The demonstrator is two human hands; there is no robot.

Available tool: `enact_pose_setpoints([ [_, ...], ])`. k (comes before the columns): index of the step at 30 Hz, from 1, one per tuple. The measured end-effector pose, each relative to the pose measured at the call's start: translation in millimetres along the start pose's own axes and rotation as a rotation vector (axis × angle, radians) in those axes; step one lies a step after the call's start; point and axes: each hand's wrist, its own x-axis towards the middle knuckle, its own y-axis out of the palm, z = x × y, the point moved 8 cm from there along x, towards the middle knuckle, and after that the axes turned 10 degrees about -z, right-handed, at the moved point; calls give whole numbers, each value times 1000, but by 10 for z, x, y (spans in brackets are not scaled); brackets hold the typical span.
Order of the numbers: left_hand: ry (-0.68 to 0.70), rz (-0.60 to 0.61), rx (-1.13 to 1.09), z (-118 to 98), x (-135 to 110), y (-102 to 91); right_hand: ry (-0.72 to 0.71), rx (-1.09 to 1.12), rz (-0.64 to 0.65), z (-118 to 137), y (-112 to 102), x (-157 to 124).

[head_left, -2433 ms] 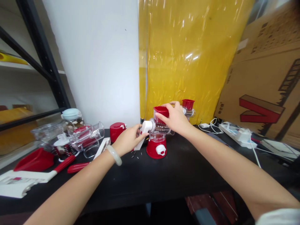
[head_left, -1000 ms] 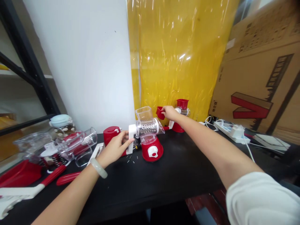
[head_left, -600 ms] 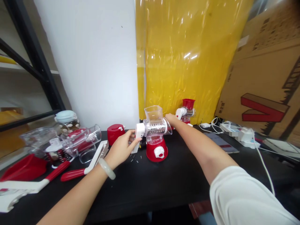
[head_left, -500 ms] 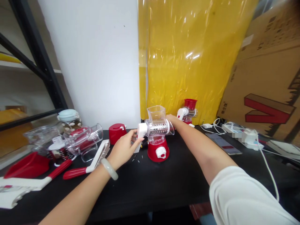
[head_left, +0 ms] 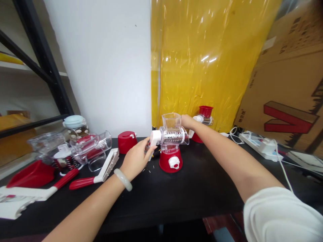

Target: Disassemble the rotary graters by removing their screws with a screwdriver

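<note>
A rotary grater (head_left: 171,146) with a red base, a clear plastic body and a perforated metal drum inside stands upright on the black table. My left hand (head_left: 137,156), a pale bangle on its wrist, has its fingers closed around the white crank (head_left: 155,137) at the grater's left side. Reaching across from the right, my right hand (head_left: 187,121) is behind and beside the clear hopper (head_left: 171,121). Its fingers are hidden there, so their hold cannot be made out. On the base's front sits a white knob (head_left: 174,163).
Another red grater (head_left: 205,116) stands behind my right forearm. At left lie clear grater bodies (head_left: 88,148), a red scoop-shaped part (head_left: 31,174) and white-and-red handles (head_left: 83,182). A red part (head_left: 127,142) sits by the wall. Right: a power strip (head_left: 259,144), cables, a large cardboard box (head_left: 285,84).
My right hand has risen slightly from low behind the grater to beside its hopper, the forearm shifting with it. My left hand stays at the crank. The view has shifted a little.
</note>
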Motion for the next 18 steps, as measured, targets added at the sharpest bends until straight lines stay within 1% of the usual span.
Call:
enact_pose_setpoints([
  [2,17,-3,8,-47,-4,7,-6,24,-89,19,-291,-39],
  [4,33,2,12,-92,-1,27,-22,61,-177,93,-597,-142],
  [6,53,10,16,-131,17,50,-65,101,-216,244,-841,-308],
  [7,65,12,19,-148,30,59,-110,121,-219,355,-931,-406],
  [8,77,14,23,-162,42,65,-199,140,-197,505,-986,-511],
  [9,90,20,30,-177,48,71,-269,130,-145,638,-996,-610],
  [10,103,16,43,-198,47,64,-294,81,-105,728,-991,-689],
  [11,116,-11,66,-228,35,33,-278,27,-73,773,-975,-740],
  [13,158,-132,132,-344,-40,-94,-229,-57,-40,815,-936,-777],
  [14,185,-218,165,-433,-111,-181,-215,-78,-41,827,-922,-766],
  [15,217,-268,179,-536,-199,-237,-216,-87,-45,843,-907,-743],
  [16,252,-269,156,-645,-294,-250,-231,-89,-47,863,-889,-713],
  [17,279,-220,108,-745,-383,-220,-249,-91,-43,881,-866,-681],
  [18,282,-145,54,-819,-459,-162,-263,-97,-34,895,-839,-649],
])
